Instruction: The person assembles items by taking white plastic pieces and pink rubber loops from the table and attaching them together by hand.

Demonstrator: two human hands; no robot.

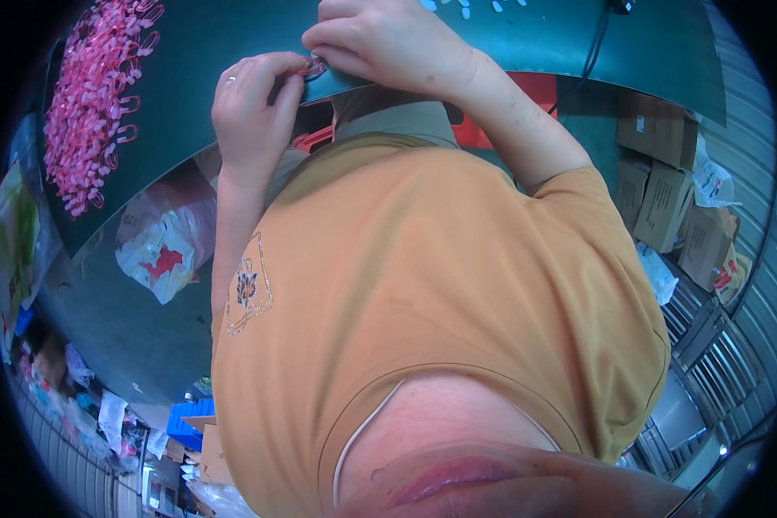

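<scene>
Near the table's edge, at the top of the head view, my two hands meet over a small pink loop piece (313,69). My left hand (255,99), with a ring on one finger, pinches it between thumb and forefinger. From the other side my right hand (384,41) closes its fingertips on the same piece; its exact shape is partly covered by them. To the left lies a big heap of similar pink loop pieces (95,112) with paler ends. Several small white oval pieces (466,12) are scattered on the table beyond my right hand.
The green tabletop (198,39) curves across the top. A black cable (594,52) hangs over its right edge. Red plastic (527,95) shows beneath it. Cardboard boxes (665,194) are stacked at the right, and a white plastic bag (160,255) is at the left.
</scene>
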